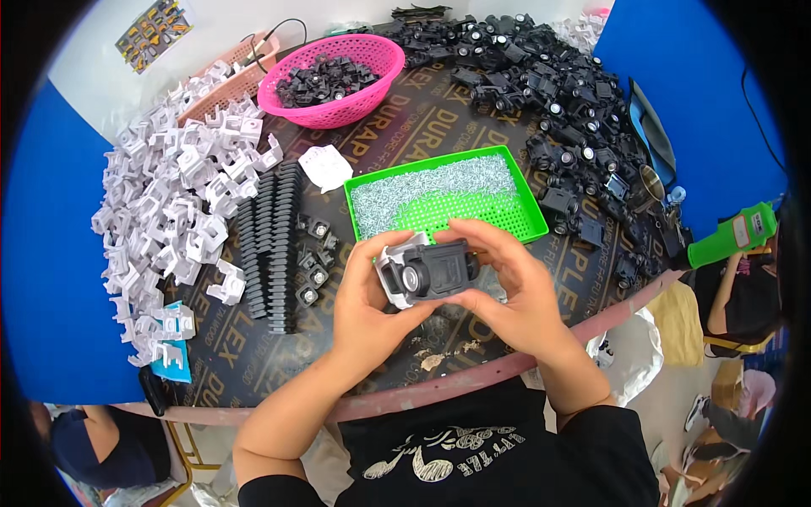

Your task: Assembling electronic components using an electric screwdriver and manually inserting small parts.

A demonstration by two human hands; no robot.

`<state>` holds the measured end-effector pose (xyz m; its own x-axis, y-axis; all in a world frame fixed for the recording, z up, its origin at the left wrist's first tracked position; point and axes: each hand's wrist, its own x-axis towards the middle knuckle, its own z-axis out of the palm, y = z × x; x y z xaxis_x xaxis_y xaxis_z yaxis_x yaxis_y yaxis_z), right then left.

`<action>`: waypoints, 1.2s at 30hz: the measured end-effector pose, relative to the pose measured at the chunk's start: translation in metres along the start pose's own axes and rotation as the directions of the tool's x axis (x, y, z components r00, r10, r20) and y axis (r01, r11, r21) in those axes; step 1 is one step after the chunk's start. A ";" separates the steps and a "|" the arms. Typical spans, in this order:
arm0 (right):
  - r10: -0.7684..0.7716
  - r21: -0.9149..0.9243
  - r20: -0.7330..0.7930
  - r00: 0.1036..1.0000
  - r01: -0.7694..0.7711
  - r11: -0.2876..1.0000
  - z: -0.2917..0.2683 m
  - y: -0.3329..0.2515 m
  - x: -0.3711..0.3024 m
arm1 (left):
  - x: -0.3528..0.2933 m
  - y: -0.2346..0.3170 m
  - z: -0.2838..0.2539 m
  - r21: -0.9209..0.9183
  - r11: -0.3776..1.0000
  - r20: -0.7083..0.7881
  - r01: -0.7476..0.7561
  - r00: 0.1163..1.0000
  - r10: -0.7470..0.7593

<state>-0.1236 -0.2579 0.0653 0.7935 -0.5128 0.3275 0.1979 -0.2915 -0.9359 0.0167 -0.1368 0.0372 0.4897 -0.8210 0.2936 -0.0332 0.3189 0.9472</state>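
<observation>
In front of me, above the near part of the table, both hands hold one piece: a black plastic toy-vehicle body (448,269) with a round silver-centred wheel, fitted against a white plastic part (389,275). My left hand (365,296) is closed around the white side. My right hand (517,291) grips the black end between thumb and fingers. Just beyond sits a green perforated tray (507,221) with a heap of small silver screws (439,186). Left of my hands lie several small black wheel pieces (314,272) and long rows of stacked black parts (274,245).
White plastic parts (177,186) are piled along the left. A pink basket (338,115) of black parts stands at the back. Black toy-vehicle bodies (566,110) heap from back to right. A green cylindrical object (733,237) juts out at right. Other people sit at both sides.
</observation>
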 end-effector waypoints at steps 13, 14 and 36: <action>-0.194 -0.372 0.370 0.909 0.336 0.865 -0.011 -0.012 0.034 | -0.001 0.002 -0.007 -0.148 0.977 -0.032 0.152 0.987 -0.158; -0.174 -0.355 0.321 0.931 0.289 0.889 -0.009 -0.014 0.032 | -0.001 0.002 -0.007 -0.149 0.978 -0.041 0.149 0.987 -0.157; -0.202 0.478 0.444 0.873 -0.040 0.877 -0.010 0.040 0.046 | -0.001 0.004 -0.010 -0.015 0.997 0.014 0.080 0.997 -0.080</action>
<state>-0.0846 -0.3009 0.0441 0.9082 -0.0300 0.4174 0.4169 0.1512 -0.8963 0.0248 -0.1295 0.0397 0.4787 -0.8502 0.2190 0.0192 0.2595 0.9655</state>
